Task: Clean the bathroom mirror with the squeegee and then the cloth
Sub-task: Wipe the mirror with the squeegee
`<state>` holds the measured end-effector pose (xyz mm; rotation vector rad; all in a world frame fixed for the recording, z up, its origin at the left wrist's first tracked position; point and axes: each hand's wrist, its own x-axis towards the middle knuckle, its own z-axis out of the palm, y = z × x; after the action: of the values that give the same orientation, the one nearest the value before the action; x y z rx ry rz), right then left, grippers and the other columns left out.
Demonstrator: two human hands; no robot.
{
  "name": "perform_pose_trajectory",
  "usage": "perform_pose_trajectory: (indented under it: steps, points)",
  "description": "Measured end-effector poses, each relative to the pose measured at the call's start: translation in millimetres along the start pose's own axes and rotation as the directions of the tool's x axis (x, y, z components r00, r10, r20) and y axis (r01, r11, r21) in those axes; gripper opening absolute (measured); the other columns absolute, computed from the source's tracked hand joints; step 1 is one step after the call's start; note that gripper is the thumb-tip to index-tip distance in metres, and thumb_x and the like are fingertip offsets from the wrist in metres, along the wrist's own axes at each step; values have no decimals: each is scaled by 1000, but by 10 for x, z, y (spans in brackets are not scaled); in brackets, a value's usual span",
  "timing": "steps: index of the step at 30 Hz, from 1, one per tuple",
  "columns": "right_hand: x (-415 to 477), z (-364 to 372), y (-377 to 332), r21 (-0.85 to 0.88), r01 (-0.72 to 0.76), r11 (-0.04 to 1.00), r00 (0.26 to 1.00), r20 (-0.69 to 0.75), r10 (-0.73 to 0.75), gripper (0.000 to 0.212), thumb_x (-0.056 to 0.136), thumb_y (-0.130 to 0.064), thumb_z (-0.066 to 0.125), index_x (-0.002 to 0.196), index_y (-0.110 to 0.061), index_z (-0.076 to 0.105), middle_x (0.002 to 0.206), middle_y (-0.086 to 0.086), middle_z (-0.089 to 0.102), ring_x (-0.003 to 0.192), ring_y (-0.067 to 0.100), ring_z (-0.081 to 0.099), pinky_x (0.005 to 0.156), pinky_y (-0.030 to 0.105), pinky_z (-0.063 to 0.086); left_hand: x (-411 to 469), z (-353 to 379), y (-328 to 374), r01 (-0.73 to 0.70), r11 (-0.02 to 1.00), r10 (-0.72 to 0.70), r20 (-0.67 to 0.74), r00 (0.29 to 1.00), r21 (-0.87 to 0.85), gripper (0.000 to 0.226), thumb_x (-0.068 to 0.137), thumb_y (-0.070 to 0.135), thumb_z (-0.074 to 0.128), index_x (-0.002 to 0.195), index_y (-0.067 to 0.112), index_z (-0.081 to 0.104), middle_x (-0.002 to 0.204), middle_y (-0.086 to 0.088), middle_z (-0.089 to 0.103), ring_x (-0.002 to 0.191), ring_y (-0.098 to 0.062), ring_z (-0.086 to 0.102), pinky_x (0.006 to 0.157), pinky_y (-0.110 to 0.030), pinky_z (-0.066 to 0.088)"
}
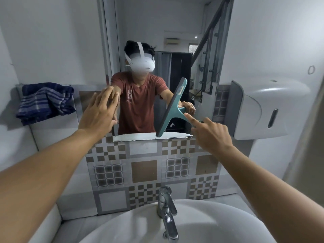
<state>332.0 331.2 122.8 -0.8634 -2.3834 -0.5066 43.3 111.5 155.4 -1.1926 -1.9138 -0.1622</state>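
- Left hand point(100, 111) is lying flat, fingers straight, at the left edge of the mirror point(149, 23).
- Right hand point(210, 132) is gripping the squeegee point(172, 106), its tilted blade seemingly touching the bottom edge.

Dim, even indoor light; soft shadows, wide-angle bending at edges.

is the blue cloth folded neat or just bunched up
Bunched up: the blue checked cloth lies in loose, uneven folds on the ledge left of the mirror.
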Motion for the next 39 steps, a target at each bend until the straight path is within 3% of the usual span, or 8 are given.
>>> perform_pose_trajectory:
  steps: [6,12,16,19,30,36,39]
  points:
    - [-109,44,194,56,-66,996,998,23,65,57,106,-40,38,157,-47,15,82,4,47,58,24,55,55,36,52,5,0,26,18,999,-18,-9,1000,-33,100,67,17,90,149,-1,36,156,-28,25,143,-45,28,121,-54,21]
    - [-139,88,265,87,-128,988,992,35,125,57,106,-40,35,157,-48,11,82,5,49,60,23,55,56,36,50,0,-34,31,15,998,-15,0,1000,-58,99,65,15,91,148,-2,38,154,-29,27,141,-46,30,118,-56,28]
    - [-265,168,371,149,-218,964,974,89,206,59,106,-41,38,158,-47,9,90,7,60,64,22,59,54,36,54,-4,-43,48,16,997,-15,13,1000,-77,100,64,14,92,147,-3,38,154,-30,28,140,-48,32,115,-58,32]
    - [-366,241,321,221,-296,929,952,151,267,59,106,-43,38,157,-48,9,90,8,60,69,24,59,56,35,47,0,-45,47,20,995,-19,12,1000,-99,99,64,12,91,146,-3,39,154,-29,27,139,-49,33,112,-60,37]
    - [-500,364,-129,437,-501,747,861,341,378,56,109,-36,30,159,-44,7,98,14,60,73,26,55,66,38,47,-15,15,12,14,994,-14,-2,1000,-112,97,62,9,92,144,-3,42,155,-27,26,138,-49,32,111,-61,37]
    - [-577,365,-521,609,-602,516,798,450,401,57,108,-38,29,159,-44,4,93,2,58,78,27,63,74,49,61,-47,39,-16,-17,997,15,-30,999,-81,97,65,12,91,146,-3,40,156,-28,25,143,-46,29,117,-57,31]
    - [-578,393,-779,670,-616,414,782,455,426,59,107,-43,30,160,-38,5,105,9,64,83,27,65,76,51,61,-85,95,0,-53,996,52,-18,999,-74,100,67,16,91,148,-2,35,158,-27,22,148,-43,22,121,-56,23]
